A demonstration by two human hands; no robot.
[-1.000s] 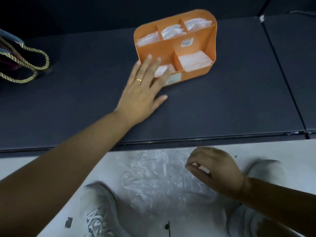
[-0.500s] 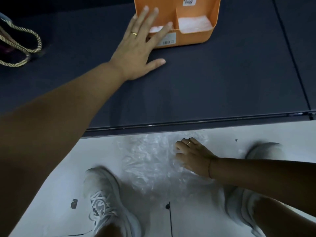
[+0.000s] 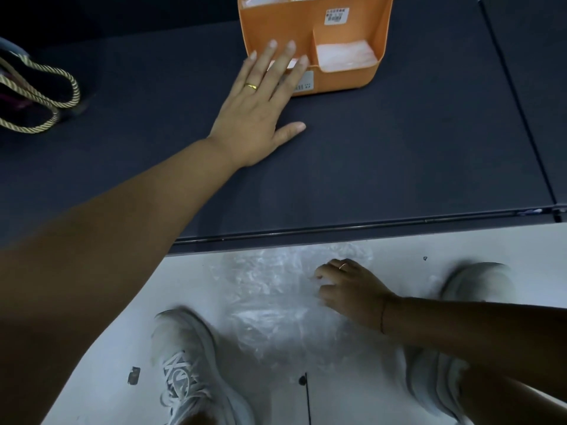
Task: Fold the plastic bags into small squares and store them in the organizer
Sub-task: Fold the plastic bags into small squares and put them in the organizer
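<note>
An orange organizer (image 3: 346,26) stands at the far edge of the dark table (image 3: 399,148); its front right compartment holds a folded plastic bag (image 3: 346,55). My left hand (image 3: 260,108) lies flat on the table with straight fingers, whose tips reach over the organizer's front left compartment. Below the table edge, a crumpled clear plastic bag (image 3: 270,289) lies on the white floor. My right hand (image 3: 352,286) is on its right side, fingers curled into the plastic.
A bag with gold rope handles (image 3: 40,96) sits at the table's left edge. My two white shoes (image 3: 184,363) (image 3: 475,280) stand on the floor on either side of the plastic. A seam (image 3: 515,102) divides the table on the right.
The view has tilted down, so the organizer sits higher in the frame. My right hand came down onto the plastic bag and its fingers have curled. My left hand stays at the organizer.
</note>
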